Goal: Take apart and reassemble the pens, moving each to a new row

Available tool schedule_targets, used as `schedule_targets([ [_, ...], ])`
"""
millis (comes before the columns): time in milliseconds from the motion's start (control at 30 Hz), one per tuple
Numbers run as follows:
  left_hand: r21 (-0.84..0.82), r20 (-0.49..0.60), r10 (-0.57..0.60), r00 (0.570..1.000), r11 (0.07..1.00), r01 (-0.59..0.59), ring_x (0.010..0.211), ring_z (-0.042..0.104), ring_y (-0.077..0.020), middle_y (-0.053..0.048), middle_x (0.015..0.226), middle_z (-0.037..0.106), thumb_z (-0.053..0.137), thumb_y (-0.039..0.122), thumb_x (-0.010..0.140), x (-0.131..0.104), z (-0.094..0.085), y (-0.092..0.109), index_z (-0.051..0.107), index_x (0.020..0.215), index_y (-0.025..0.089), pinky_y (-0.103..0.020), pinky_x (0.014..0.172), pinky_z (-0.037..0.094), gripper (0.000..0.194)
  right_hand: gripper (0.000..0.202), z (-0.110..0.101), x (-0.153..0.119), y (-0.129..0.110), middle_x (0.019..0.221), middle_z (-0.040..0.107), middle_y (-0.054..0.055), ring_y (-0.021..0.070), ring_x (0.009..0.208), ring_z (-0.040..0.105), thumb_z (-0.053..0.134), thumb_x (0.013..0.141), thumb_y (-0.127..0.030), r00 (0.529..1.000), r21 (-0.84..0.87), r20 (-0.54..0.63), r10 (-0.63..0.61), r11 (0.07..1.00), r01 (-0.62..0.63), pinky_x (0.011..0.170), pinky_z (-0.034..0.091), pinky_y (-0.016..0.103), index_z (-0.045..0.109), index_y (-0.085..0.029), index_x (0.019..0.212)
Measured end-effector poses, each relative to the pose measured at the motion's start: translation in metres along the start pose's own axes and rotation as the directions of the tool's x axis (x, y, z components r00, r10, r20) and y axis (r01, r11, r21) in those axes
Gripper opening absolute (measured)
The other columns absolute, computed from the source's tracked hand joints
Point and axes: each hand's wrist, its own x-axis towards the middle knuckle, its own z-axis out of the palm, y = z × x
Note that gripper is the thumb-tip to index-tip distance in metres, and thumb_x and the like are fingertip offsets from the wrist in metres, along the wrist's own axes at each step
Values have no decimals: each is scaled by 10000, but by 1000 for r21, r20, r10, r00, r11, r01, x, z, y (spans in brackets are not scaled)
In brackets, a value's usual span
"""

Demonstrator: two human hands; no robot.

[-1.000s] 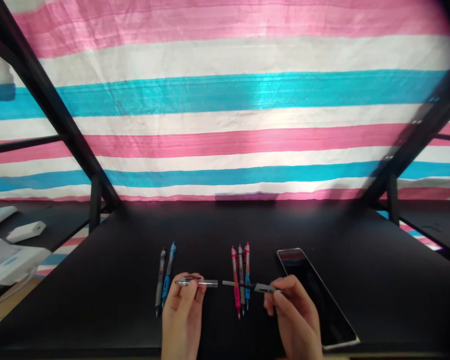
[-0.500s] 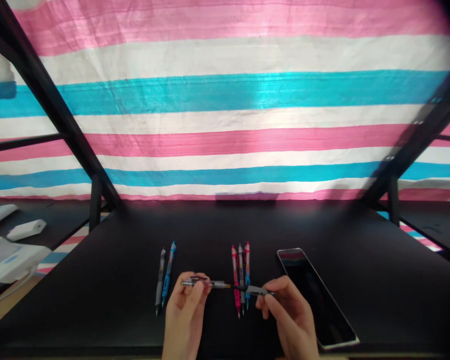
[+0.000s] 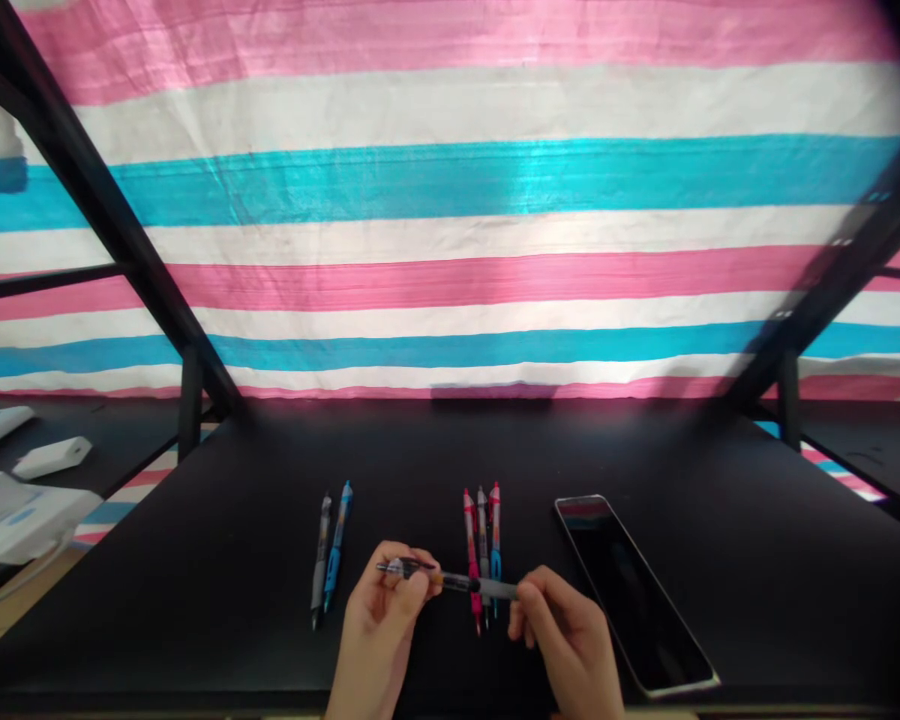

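My left hand [image 3: 385, 615] is closed on the clear upper barrel [image 3: 457, 581] of a ballpoint pen, its clip end pointing left. The pen's grey grip section [image 3: 497, 589] is pinched at its right end by my right hand [image 3: 568, 630]. Both parts lie in one line and meet at a dark ring; whether they are fully joined I cannot tell. Under them on the table lie a red pen [image 3: 470, 540], a grey pen [image 3: 482, 510] and a pen with a red top and blue grip [image 3: 495, 520]. Left of my hands are another grey pen [image 3: 320, 560] and a blue pen [image 3: 337, 550].
A phone [image 3: 634, 595] lies face up beside my right hand on the black table [image 3: 232, 560]. White devices [image 3: 30, 515] with a cable stand at the far left. Black frame bars [image 3: 120, 220] slope up at both sides, before a striped sheet [image 3: 450, 180].
The two pen parts have come together: the gap with the refill showing between them has closed. My right hand has moved left and my left hand slightly right.
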Motion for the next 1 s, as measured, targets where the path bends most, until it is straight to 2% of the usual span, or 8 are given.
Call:
schedule_targets([
  [100, -29, -63, -1, 998, 1000, -1, 792, 661, -155, -22, 850, 693, 885, 316, 716, 1, 0, 0, 720, 829, 198, -244, 773, 557, 232, 281, 4, -1, 4, 633, 676, 12, 144, 537, 597, 595, 971, -468, 1000, 71, 17, -11, 997, 10, 518, 476, 209, 698, -207, 949],
  [200, -59, -130, -8, 991, 998, 0, 811, 678, -174, -25, 850, 703, 916, 325, 666, 2, 1, -1, 723, 836, 197, -269, 788, 567, 287, 407, 7, -3, 8, 867, 757, 50, 183, 689, 697, 684, 925, -434, 1000, 144, -13, 6, 990, -4, 586, 540, 226, 576, -244, 1268],
  [333, -69, -150, -16, 989, 998, 6, 800, 681, -180, -25, 830, 699, 927, 333, 641, 2, 3, -1, 720, 828, 193, -282, 776, 571, 312, 198, 5, -3, 9, 777, 742, 47, 138, 538, 620, 640, 963, -416, 999, 91, -10, 34, 995, -33, 512, 502, 209, 649, -219, 965],
  [400, -74, -160, -12, 987, 997, 1, 788, 679, -178, -21, 818, 695, 931, 337, 632, 2, 3, 0, 719, 826, 193, -278, 759, 572, 321, 292, 4, -2, 7, 689, 712, 40, 127, 509, 584, 594, 988, -430, 999, 47, 22, 24, 999, -25, 499, 481, 206, 660, -204, 815],
  [567, -78, -190, 13, 982, 997, -28, 789, 680, -167, -15, 823, 705, 937, 346, 620, 3, 4, -1, 721, 825, 197, -261, 761, 569, 333, 380, 8, -3, 4, 796, 763, 60, 182, 629, 687, 658, 936, -483, 999, 112, -35, -9, 994, 13, 544, 532, 228, 628, -210, 1198],
  [733, -87, -192, 2, 981, 996, -19, 777, 675, -165, -17, 821, 702, 938, 338, 618, 2, 5, 0, 719, 820, 193, -259, 745, 568, 331, 336, 6, -2, 2, 664, 712, 45, 158, 542, 639, 597, 972, -477, 1000, 7, 28, 7, 1000, -8, 516, 502, 215, 686, -199, 807],
  [900, -82, -200, 6, 980, 996, -23, 781, 666, -164, -11, 805, 693, 943, 355, 604, 1, 4, 0, 721, 808, 196, -255, 749, 561, 341, 366, 5, -1, 7, 773, 737, 41, 178, 616, 668, 638, 937, -506, 1000, 6, -6, -12, 1000, 12, 593, 530, 238, 663, -201, 1136],
  [1000, -51, -182, 14, 983, 998, -23, 771, 649, -157, -10, 792, 682, 930, 364, 631, 2, 3, 0, 726, 802, 197, -249, 750, 555, 314, 289, 7, -2, 8, 732, 702, 31, 177, 615, 644, 608, 960, -493, 999, -60, 25, -30, 998, 31, 591, 497, 238, 652, -208, 981],
])
